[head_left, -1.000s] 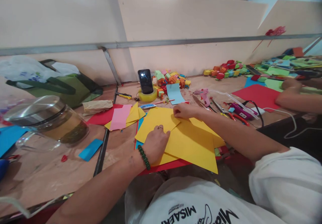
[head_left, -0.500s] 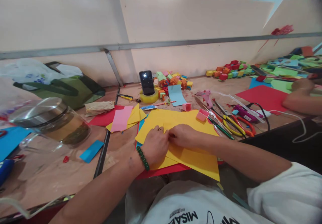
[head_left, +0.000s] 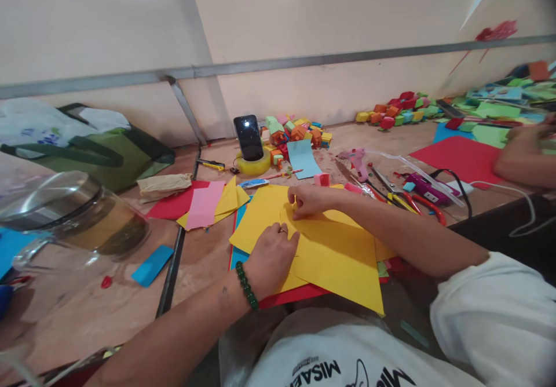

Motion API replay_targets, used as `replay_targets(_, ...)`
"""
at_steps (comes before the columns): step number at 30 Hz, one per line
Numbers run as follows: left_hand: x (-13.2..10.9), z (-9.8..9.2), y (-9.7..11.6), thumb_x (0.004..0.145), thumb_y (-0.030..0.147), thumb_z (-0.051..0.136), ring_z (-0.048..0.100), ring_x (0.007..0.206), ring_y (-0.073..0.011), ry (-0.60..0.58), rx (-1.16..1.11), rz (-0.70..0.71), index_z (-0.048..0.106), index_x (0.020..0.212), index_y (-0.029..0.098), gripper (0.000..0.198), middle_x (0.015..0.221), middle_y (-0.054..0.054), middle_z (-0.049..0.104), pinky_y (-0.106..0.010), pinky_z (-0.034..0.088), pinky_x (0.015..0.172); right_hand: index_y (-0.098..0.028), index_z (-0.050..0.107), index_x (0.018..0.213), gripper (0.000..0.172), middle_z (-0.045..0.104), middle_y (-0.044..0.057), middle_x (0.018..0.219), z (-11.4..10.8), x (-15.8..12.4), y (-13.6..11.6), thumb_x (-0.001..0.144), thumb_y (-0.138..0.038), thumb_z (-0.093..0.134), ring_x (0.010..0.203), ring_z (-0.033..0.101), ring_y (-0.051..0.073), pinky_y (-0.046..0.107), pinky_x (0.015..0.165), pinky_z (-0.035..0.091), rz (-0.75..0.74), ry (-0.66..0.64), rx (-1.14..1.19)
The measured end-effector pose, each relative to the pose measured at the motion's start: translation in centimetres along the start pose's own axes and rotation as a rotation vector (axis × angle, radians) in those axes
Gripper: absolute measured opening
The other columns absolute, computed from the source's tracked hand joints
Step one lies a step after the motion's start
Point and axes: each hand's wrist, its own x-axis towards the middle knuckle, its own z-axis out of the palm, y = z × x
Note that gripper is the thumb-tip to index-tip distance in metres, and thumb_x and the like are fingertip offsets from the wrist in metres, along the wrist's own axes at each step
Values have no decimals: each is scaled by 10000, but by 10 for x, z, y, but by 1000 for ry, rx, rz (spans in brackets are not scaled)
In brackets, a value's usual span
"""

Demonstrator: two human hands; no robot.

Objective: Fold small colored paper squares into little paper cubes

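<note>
Yellow sheets (head_left: pixel 339 254) lie overlapping.

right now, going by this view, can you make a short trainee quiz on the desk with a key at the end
1. True or false: seen from here, the light-blue sheet lies between the phone and the pink glue gun.
2. What colour is the paper under the left hand? a) pink b) yellow c) green
3. What is worn around the left wrist?

Key:
1. True
2. b) yellow
3. A green bead bracelet
</note>
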Motion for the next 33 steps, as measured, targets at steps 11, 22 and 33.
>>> replay_targets(11,0,2,1,876,63,403,590,948,-266,9,19,-7,556,1201,88,360,1081,-190,628,-370,477,784,-182,545,970,353,686,53,860,-11,10,5,764,-417,709,769,667,173,208,588,449,-7,-1,-28)
replay_targets(22,-2,0,0,854,47,407,586,950,-275,28,-9,10,598,1125,81,333,1044,-184,629,-384,489,805,-193,576,991,338,691,43,869,-12,7,2,825,-485,613,707,658,163,228,593,430,-20,-43,-78)
replay_targets(33,-4,-1,10,841,-1,404,629,958,-279,-52,-36,-31,600,1141,38,361,1027,-210,649,-374,509,772,-163,585,980,166,688,36,849,-16,9,4,850,-266,577,625,621,114,204,544,394,-39,-121,-76)
